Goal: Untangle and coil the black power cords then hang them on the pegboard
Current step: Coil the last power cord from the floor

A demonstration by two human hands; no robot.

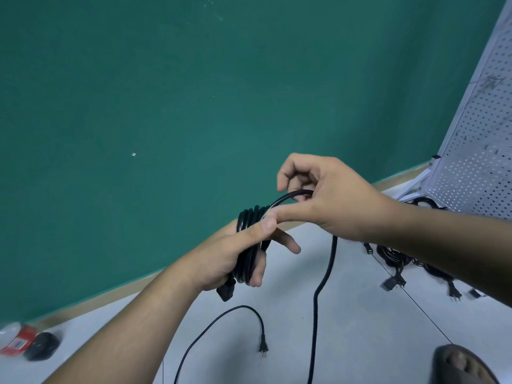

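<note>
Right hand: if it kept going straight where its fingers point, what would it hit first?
Probably the left hand and the coiled cord it holds; the right hand, pinching the loose strand, points leftward at them. Depth is hard to judge.

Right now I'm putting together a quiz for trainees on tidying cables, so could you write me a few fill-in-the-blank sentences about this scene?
The left hand grips a coil of ____ cord.
The cord hanging from the right hand trails down to the ____.
The loose plug shows ____ metal prongs.
The wall behind the hands is ____.
Missing words: black; floor; two; green.
</note>
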